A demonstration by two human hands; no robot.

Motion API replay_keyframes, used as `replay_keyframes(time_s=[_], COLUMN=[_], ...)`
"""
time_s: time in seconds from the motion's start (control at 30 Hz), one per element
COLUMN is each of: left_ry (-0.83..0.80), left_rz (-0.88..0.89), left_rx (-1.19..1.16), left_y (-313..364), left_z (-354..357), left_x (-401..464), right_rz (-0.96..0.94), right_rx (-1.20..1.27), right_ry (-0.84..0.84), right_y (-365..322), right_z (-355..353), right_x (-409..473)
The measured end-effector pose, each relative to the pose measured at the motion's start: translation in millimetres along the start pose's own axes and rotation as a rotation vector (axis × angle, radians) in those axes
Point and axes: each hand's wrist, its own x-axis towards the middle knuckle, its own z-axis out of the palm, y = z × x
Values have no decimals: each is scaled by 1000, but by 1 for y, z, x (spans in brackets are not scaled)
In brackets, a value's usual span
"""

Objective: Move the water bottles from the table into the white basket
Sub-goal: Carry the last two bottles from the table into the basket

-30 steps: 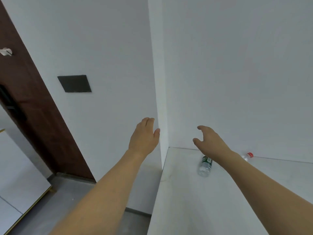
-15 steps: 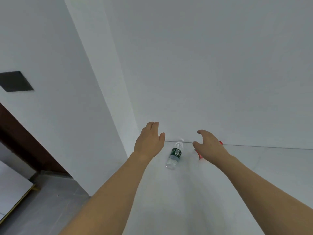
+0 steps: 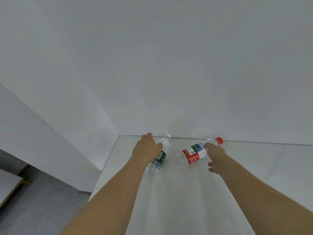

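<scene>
Two clear water bottles lie on their sides at the far left of the white table [image 3: 177, 200], near the wall. The green-labelled bottle [image 3: 160, 158] has a white cap. My left hand [image 3: 146, 149] lies over its left side, thumb across the neck, fingers stretched forward and apart. The red-labelled bottle [image 3: 194, 153] has a red cap. My right hand [image 3: 215, 156] is at its right side with the thumb touching its shoulder and the fingers spread below. Both bottles rest on the table. The white basket is not in view.
White walls [image 3: 169, 73] meet the table's far edge and its left corner. The table's left edge [image 3: 101, 175] drops to a grey floor [image 3: 42, 200]. A pale panel with a gold edge [image 3: 10, 189] lies at the lower left.
My view has swung to the right and down, so the door and dark wall plate have left the frame. Both hands have come forward and down onto the two bottles.
</scene>
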Motion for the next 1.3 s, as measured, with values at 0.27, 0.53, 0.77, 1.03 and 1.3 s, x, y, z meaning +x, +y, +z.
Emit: replay_keyframes(time_s=[0.27, 0.53, 0.77, 1.03, 1.3], left_ry=[-13, 114, 201, 76, 187], left_rz=[-77, 7, 3, 77, 40], left_rx=[134, 133, 155, 74, -726], left_y=[19, 20, 20, 26, 38], left_z=[109, 139, 149, 133, 27], left_x=[105, 106, 114, 103, 3], right_rz=[2, -53, -47, -46, -487], right_rx=[69, 2, 148, 469, 317], right_ry=[205, 254, 305, 200, -24], right_y=[-5, 0, 11, 15, 8], right_z=[34, 40, 49, 45, 16], right_x=[132, 167, 179, 144, 10])
